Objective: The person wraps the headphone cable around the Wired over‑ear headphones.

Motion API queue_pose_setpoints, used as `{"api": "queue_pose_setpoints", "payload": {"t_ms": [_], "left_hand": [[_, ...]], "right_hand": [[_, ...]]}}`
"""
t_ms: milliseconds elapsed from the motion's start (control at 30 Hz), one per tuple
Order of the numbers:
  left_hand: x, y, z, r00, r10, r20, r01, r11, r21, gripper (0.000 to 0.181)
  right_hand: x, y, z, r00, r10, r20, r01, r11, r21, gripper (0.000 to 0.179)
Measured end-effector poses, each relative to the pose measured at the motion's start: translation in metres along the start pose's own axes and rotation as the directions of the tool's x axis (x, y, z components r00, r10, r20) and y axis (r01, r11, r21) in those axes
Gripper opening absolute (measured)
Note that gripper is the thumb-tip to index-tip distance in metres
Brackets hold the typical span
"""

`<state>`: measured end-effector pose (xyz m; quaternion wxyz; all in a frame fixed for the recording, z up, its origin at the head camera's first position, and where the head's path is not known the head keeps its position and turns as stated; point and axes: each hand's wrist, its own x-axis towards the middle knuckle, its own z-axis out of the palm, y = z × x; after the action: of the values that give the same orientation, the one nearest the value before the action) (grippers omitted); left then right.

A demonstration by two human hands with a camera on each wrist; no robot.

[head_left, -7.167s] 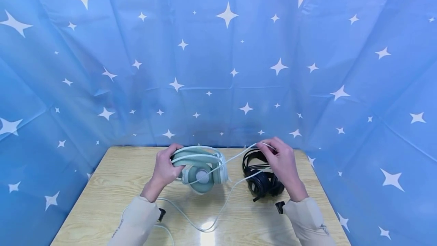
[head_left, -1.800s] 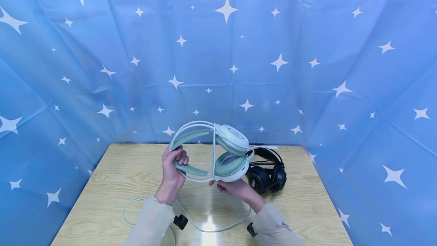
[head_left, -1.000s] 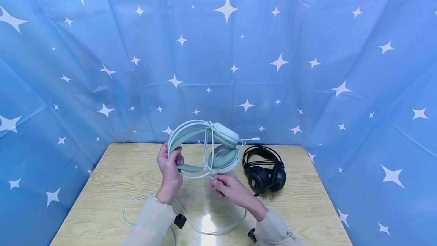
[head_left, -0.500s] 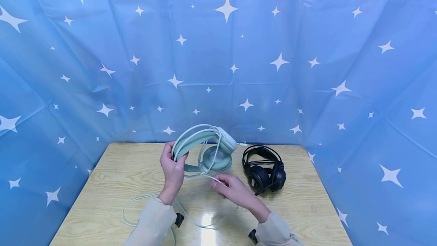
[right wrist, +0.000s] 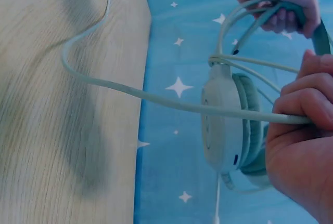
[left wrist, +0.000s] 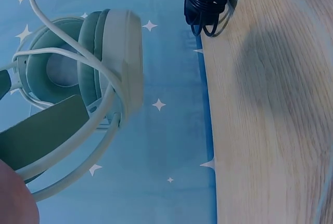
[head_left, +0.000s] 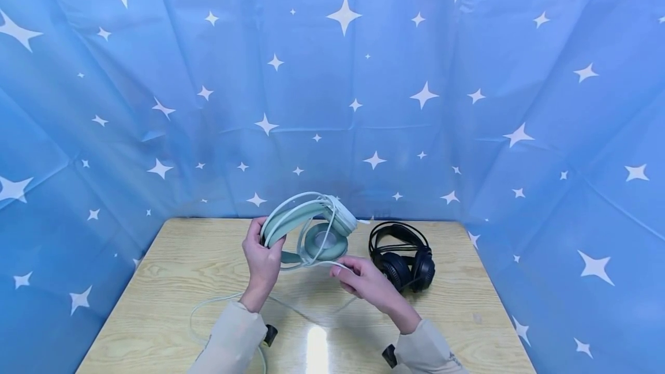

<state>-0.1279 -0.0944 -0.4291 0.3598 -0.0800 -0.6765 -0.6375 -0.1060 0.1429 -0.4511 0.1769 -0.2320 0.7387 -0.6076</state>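
Observation:
My left hand (head_left: 263, 264) grips the headband of a mint-green headset (head_left: 326, 241), which is held up over the table's far part. Its pale cable (right wrist: 171, 103) passes around the headband frame near the ear cups; in the left wrist view the loops cross beside a white-backed ear cup (left wrist: 125, 57). To the right of and below the headset, my right hand (head_left: 369, 284) pinches the cable, with a stretch running from the headset to the fingers. The rest of the cable trails down from that hand to the table. A thin microphone boom sticks out at the headset's right side.
A black headset (head_left: 397, 267) lies on the table at the back right, just behind my right hand. The wooden table (head_left: 156, 281) ends at a blue star-patterned curtain (head_left: 312, 103). Loose cable curves across the table near my left sleeve (head_left: 228, 336).
Since the earliest frame the cable has been looped around the headset. Over the last second the headset has tilted, its ear cups lower and turned, and my right hand has drawn the cable rightward.

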Motion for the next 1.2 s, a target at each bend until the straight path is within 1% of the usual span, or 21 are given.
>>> {"api": "queue_pose_setpoints", "payload": {"t_ms": [100, 133, 300, 333, 400, 533, 700, 767, 867, 933, 1033, 1200], "left_hand": [[0.001, 0.012, 0.0, 0.999, 0.032, 0.003, -0.032, 0.999, 0.002, 0.021], [0.002, 0.011, 0.0, 0.999, 0.038, 0.003, -0.038, 0.999, 0.003, 0.021], [0.0, -0.011, 0.0, 0.999, 0.054, 0.0, -0.054, 0.998, 0.017, 0.025], [-0.001, -0.016, -0.001, 0.999, 0.055, 0.002, -0.055, 0.998, 0.022, 0.026], [-0.001, -0.022, -0.002, 0.998, 0.057, 0.009, -0.057, 0.998, 0.02, 0.027], [-0.002, -0.027, -0.004, 0.998, 0.06, 0.019, -0.06, 0.998, 0.016, 0.028], [-0.003, -0.029, -0.004, 0.999, 0.05, 0.011, -0.05, 0.998, 0.04, 0.03], [-0.002, -0.017, -0.005, 0.998, 0.058, 0.01, -0.058, 0.997, 0.055, 0.029], [-0.001, -0.001, -0.005, 0.997, 0.074, 0.019, -0.076, 0.995, 0.069, 0.028], [0.0, 0.01, -0.006, 0.996, 0.087, 0.025, -0.088, 0.993, 0.075, 0.029], [0.0, 0.008, -0.008, 0.995, 0.092, 0.026, -0.094, 0.993, 0.077, 0.031], [0.002, 0.009, -0.01, 0.995, 0.1, 0.03, -0.102, 0.993, 0.059, 0.03]], "right_hand": [[-0.001, 0.0, 0.0, 0.999, -0.027, 0.019, 0.027, 0.999, 0.025, 0.03], [-0.001, 0.0, 0.0, 0.999, -0.038, 0.022, 0.037, 0.999, 0.033, 0.03], [-0.002, 0.0, -0.001, 0.996, -0.084, 0.025, 0.082, 0.995, 0.057, 0.03], [-0.002, 0.0, -0.001, 0.995, -0.097, 0.023, 0.096, 0.994, 0.058, 0.029], [-0.003, 0.0, -0.001, 0.99, -0.141, 0.017, 0.139, 0.988, 0.072, 0.028], [-0.003, -0.001, -0.002, 0.974, -0.226, -0.01, 0.225, 0.967, 0.119, 0.027], [-0.004, -0.004, -0.006, 0.962, -0.272, -0.035, 0.274, 0.949, 0.156, 0.028], [-0.005, -0.005, -0.007, 0.96, -0.278, -0.032, 0.279, 0.942, 0.189, 0.027], [-0.006, -0.007, -0.009, 0.955, -0.296, -0.024, 0.292, 0.922, 0.253, 0.026], [-0.007, -0.008, -0.01, 0.955, -0.294, -0.026, 0.289, 0.913, 0.288, 0.025], [-0.008, -0.009, -0.014, 0.954, -0.297, -0.035, 0.294, 0.911, 0.288, 0.026], [-0.009, -0.011, -0.021, 0.957, -0.286, -0.046, 0.288, 0.924, 0.252, 0.027]]}}
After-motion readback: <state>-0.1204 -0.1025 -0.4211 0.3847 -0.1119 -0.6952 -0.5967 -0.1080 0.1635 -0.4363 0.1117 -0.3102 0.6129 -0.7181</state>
